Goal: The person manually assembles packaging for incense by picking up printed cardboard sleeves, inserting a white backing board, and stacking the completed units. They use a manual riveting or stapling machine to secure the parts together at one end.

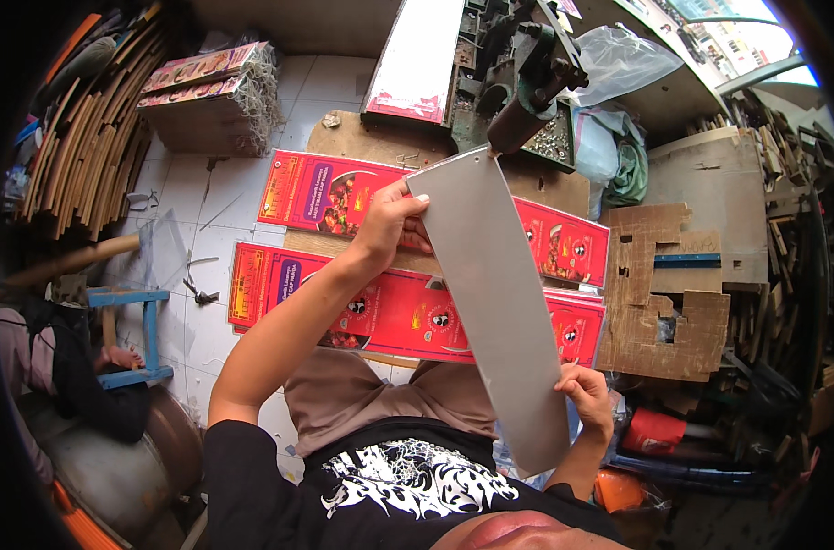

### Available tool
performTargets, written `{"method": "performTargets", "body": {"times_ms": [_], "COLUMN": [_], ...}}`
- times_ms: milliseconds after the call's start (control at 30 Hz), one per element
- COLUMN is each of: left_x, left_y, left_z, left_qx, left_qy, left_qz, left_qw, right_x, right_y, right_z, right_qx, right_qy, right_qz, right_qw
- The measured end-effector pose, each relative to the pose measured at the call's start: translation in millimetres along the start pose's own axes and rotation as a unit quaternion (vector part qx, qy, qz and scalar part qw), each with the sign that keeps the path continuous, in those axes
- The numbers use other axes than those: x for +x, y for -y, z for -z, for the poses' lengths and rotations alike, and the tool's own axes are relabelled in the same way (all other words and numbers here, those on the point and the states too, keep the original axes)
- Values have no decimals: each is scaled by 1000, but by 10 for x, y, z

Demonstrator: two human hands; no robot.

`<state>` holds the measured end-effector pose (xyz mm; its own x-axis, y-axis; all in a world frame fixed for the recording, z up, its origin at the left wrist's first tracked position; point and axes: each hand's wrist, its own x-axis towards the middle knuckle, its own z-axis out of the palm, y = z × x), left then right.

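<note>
A long flat grey sheet slants across the middle, its plain side up. Its far end meets the lower tip of a dark metal hand press, and a small hole shows near that end. My left hand pinches the sheet's left edge near the far end. Lower down, my right hand is closed on the right edge near the close end. Under the sheet lie red printed panels: one row farther off and a stack nearer to me, both partly covered by the sheet and my left arm.
Left of the press stands a long pale panel with a red end. A tray of small metal parts sits beside it. Cut brown board lies right, bundled printed panels far left. Another person's foot shows near a blue frame.
</note>
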<state>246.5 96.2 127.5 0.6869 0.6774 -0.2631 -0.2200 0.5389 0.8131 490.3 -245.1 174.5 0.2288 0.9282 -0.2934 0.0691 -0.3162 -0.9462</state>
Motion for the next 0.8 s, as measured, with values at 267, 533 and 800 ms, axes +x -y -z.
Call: {"method": "performTargets", "body": {"times_ms": [267, 533, 800], "left_x": [22, 36, 3], "left_y": [52, 32, -50], "left_z": [-6, 98, 64], "left_qx": [1, 25, -35], "left_qy": [-9, 65, 173], "left_qz": [7, 58, 49], "left_qw": [1000, 996, 983], "right_x": [441, 1302, 2101], "right_y": [416, 859, 920], "right_z": [223, -61, -260], "right_qx": [-10, -71, -19], "right_qy": [-53, -9, -67], "right_qz": [52, 90, 141], "right_qw": [997, 993, 988]}}
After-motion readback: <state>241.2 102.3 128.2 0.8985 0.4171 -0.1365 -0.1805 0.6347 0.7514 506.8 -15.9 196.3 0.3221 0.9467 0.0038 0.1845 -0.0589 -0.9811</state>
